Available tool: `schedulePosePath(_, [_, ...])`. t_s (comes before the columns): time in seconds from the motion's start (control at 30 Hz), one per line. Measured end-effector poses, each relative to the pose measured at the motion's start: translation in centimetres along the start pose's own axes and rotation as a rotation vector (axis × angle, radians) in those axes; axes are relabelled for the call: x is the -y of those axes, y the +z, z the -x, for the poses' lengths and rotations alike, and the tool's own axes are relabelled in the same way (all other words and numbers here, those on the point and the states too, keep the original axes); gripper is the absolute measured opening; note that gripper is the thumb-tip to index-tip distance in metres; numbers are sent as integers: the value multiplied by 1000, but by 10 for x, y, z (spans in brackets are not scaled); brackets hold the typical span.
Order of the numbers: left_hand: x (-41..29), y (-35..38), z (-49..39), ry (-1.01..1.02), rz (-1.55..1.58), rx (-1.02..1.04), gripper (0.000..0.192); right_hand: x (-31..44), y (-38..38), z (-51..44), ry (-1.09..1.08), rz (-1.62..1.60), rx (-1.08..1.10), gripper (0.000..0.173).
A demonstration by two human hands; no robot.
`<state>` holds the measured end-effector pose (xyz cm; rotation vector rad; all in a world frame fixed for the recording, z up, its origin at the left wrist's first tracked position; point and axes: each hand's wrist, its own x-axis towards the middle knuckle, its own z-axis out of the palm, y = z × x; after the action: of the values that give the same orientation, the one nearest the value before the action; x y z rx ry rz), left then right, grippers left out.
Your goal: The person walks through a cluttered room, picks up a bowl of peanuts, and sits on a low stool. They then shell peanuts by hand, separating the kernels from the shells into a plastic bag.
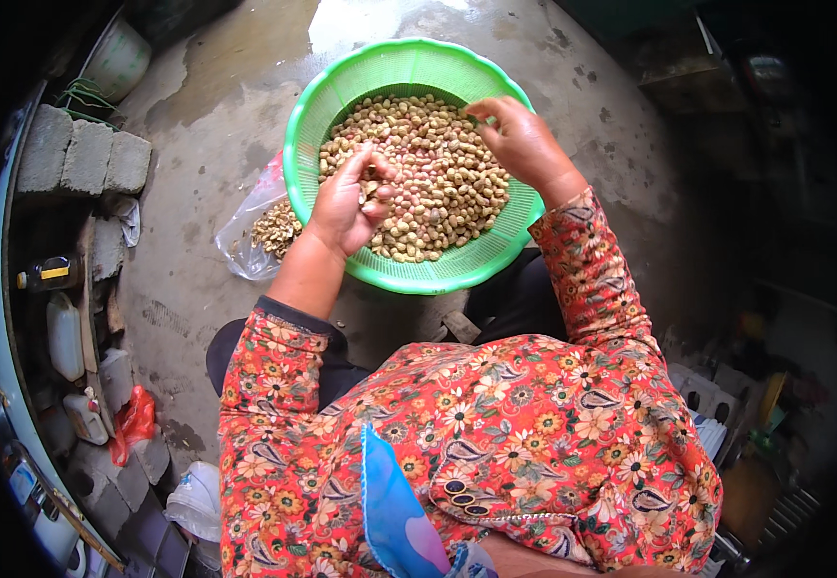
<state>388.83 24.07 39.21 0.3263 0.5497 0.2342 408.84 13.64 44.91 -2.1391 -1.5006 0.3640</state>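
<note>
A green plastic mesh basket point(418, 277) holds a heap of peanuts in their shells point(454, 166), with pinkish shelled kernels point(411, 180) among them in the middle. Over the basket's left side, my left hand point(353, 204) is turned palm up with curled fingers. Pale peanut pieces point(369, 189) show in its palm; whether they are shell or whole nuts is unclear. My right hand point(519, 137) hovers above the right side of the heap, thumb and forefinger apart, nothing visible between them. Left of the basket, a clear plastic bag point(241, 235) contains peanut shells point(274, 227).
Wet patches mark the concrete floor point(194, 238). At left, grey blocks point(86, 155) support a shelf area with a dark bottle point(50, 274), a white jug point(64, 336) and a red plastic bag point(133, 423). A white bucket point(198, 498) stands near my left side.
</note>
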Motion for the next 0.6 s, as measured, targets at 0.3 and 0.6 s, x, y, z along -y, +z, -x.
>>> schedulePosePath(0.3, [-18,-13,-3,253,85,-129,14,-1,74,-1,360,14,350,61])
schedulePosePath(0.6, [-25,-9,4,289,108,-74,16,-10,28,-8,353,239,208,42])
